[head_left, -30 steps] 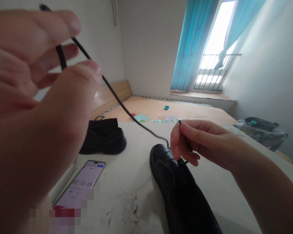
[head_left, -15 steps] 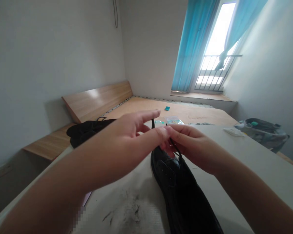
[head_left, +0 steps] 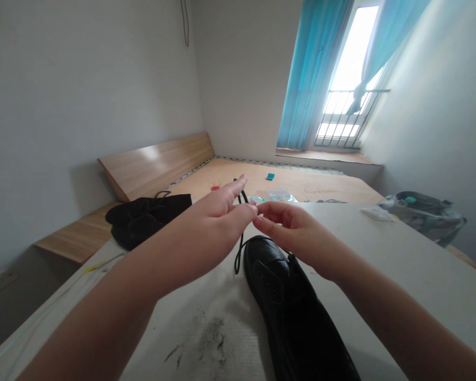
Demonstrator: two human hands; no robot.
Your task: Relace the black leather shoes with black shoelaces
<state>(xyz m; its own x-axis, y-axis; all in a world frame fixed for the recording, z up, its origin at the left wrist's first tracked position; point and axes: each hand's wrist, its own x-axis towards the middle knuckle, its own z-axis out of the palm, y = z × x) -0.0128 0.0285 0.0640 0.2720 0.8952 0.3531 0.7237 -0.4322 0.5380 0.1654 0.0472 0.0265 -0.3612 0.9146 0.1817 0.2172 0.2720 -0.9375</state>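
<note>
A black leather shoe (head_left: 275,280) lies on the white table, its toe pointing away from me. A black shoelace (head_left: 238,259) runs from the shoe up to my hands and hangs in a loop beside the toe. My left hand (head_left: 224,214) is above and left of the toe, with the lace pinched between thumb and fingers. Close against it, my right hand (head_left: 287,225) has its thumb and fingertips together over the toe; whatever is between them is hidden. Left of my left forearm rests a second black shoe (head_left: 143,217) with its own laces.
Dark smudges mark the white table (head_left: 198,338). Behind it stands a wooden bed base (head_left: 321,182) with a small teal item (head_left: 270,176) and a red one (head_left: 215,188). Clear plastic packets (head_left: 280,194) lie at the far edge. A bag (head_left: 424,217) stands at the right.
Both hands have shifted slightly left. The lace now hangs in a loop left of the toe, and my right hand has moved away from the lace near the eyelets.
</note>
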